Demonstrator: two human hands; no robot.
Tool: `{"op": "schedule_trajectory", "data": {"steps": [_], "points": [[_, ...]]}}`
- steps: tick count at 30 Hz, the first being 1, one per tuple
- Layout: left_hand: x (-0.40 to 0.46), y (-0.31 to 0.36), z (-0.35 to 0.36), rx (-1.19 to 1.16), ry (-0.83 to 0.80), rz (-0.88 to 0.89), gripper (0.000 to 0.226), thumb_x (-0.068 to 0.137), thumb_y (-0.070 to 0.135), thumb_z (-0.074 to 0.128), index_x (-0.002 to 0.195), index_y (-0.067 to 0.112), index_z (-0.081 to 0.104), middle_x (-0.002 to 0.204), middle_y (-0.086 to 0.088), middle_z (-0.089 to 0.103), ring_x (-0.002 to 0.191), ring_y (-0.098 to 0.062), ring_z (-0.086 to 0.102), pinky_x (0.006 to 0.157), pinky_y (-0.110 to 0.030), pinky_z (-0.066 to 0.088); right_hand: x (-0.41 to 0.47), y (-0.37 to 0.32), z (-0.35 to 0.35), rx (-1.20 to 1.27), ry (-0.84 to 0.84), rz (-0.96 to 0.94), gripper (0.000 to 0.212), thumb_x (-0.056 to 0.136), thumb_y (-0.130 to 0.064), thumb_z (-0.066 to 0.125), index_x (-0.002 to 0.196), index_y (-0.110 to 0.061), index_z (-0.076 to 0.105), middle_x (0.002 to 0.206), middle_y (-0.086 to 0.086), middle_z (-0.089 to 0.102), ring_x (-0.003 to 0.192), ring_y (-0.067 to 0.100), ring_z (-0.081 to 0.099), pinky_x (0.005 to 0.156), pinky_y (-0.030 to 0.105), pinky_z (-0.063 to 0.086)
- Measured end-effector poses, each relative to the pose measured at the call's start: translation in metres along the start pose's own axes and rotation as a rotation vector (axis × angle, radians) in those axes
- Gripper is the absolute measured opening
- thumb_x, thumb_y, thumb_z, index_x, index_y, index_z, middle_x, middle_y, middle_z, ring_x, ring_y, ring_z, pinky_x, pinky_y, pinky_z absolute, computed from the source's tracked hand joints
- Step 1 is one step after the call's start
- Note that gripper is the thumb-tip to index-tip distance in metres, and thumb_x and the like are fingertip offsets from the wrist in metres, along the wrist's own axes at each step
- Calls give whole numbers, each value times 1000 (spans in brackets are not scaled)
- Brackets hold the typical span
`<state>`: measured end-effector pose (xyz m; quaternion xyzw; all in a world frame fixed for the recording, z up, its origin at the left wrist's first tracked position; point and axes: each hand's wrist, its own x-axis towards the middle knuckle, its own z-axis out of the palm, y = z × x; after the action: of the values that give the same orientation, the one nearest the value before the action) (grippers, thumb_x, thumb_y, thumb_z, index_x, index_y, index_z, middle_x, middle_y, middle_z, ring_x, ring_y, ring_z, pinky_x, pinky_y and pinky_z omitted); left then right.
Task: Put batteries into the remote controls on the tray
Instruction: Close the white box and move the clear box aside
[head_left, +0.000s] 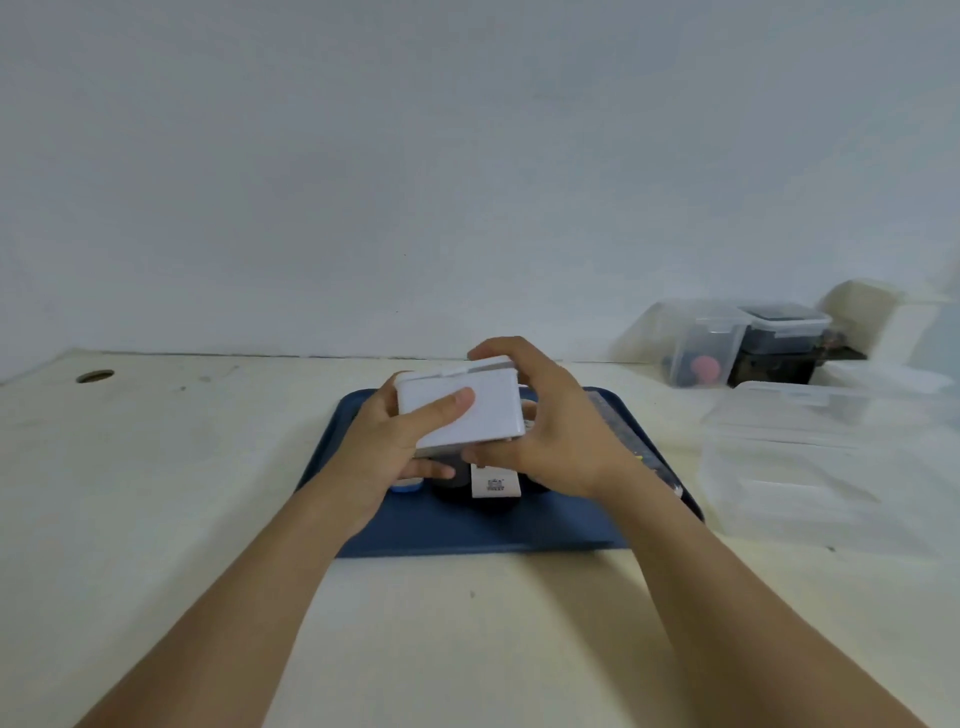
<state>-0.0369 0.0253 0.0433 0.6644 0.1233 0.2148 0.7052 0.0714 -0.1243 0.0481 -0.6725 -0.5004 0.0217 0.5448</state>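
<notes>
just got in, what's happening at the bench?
A person holds a white box above the blue tray with both hands: the left hand grips its near-left side with the thumb on top, and the right hand wraps its right end. The box looks closed. Remote controls lie on the tray beneath, mostly hidden by the hands. Clear plastic containers sit to the right on the table.

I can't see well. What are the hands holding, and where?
Both hands hold a white box above the tray: left hand at its left end, right hand around its right end.
</notes>
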Motion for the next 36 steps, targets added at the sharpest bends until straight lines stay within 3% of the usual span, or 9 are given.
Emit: {"op": "schedule_trajectory", "data": {"steps": [7, 15, 19, 22, 24, 26, 28, 32, 36], "points": [[-1, 0, -14, 444, -47, 399, 82, 57, 36, 97, 126, 37, 53, 117, 20, 63, 113, -4, 59, 82, -22, 56, 1, 3, 2, 72, 38, 35, 59, 61, -2, 92, 109, -19, 61, 105, -3, 70, 98, 16, 65, 69, 19, 50], [-1, -5, -13, 459, -33, 487, 66, 53, 40, 93, 110, 36, 61, 108, 21, 66, 106, -5, 62, 72, -20, 55, 1, 7, -1, 13, 41, 37, 57, 58, -9, 95, 104, -20, 62, 100, -7, 69, 97, 14, 66, 70, 30, 57], [3, -7, -15, 460, 25, 491, 67, 53, 30, 98, 109, 32, 61, 108, 17, 66, 105, -7, 63, 71, -22, 56, 4, 9, 1, -32, 13, 33, 65, 62, -9, 92, 118, -25, 62, 112, -11, 67, 104, 3, 61, 81, 27, 57], [4, -8, -23, 578, 84, 526, 67, 59, 21, 98, 110, 36, 58, 109, 19, 62, 101, -5, 61, 71, -25, 58, -2, 2, -8, -395, -24, 0, 93, 69, -15, 89, 146, -37, 40, 146, -13, 45, 135, 4, 41, 106, 22, 39], [2, -10, -26, 637, 99, 543, 67, 61, 17, 96, 112, 34, 56, 111, 18, 59, 100, -4, 58, 74, -27, 55, -12, -10, -31, -641, 118, 14, 91, 75, -7, 80, 149, -36, 36, 156, -8, 33, 145, 11, 28, 111, 26, 34], [0, -11, -26, 663, 91, 574, 67, 62, 15, 95, 114, 31, 56, 112, 18, 57, 101, -1, 56, 77, -23, 51, -21, -20, -69, -952, 236, 68, 87, 75, -1, 73, 149, -30, 39, 159, -2, 30, 149, 20, 22, 118, 37, 28], [-1, -14, -18, 670, 50, 598, 67, 64, 15, 95, 117, 29, 56, 113, 19, 56, 104, 2, 54, 78, -18, 48, -32, -22, -119, -1272, 144, 308, 87, 77, -4, 70, 151, -29, 33, 162, 0, 25, 152, 25, 15, 122, 51, 20], [-3, -17, 2, 688, 40, 662, 68, 65, 16, 95, 118, 28, 55, 114, 11, 56, 103, -1, 54, 82, -18, 47, -56, -18, -184, -1362, 15, 756, 40, 91, -19, 63, 131, -23, 58, 132, 5, 59, 127, 29, 52, 110, 57, 37], [-7, -9, 0, 696, 147, 712, 64, 67, 12, 93, 117, 24, 56, 116, 5, 56, 105, -13, 53, 83, -27, 45, -58, -53, -181, -1487, 50, 578, 25, 96, -17, 58, 119, -13, 65, 113, 11, 67, 100, 34, 67, 81, 40, 55]]}}
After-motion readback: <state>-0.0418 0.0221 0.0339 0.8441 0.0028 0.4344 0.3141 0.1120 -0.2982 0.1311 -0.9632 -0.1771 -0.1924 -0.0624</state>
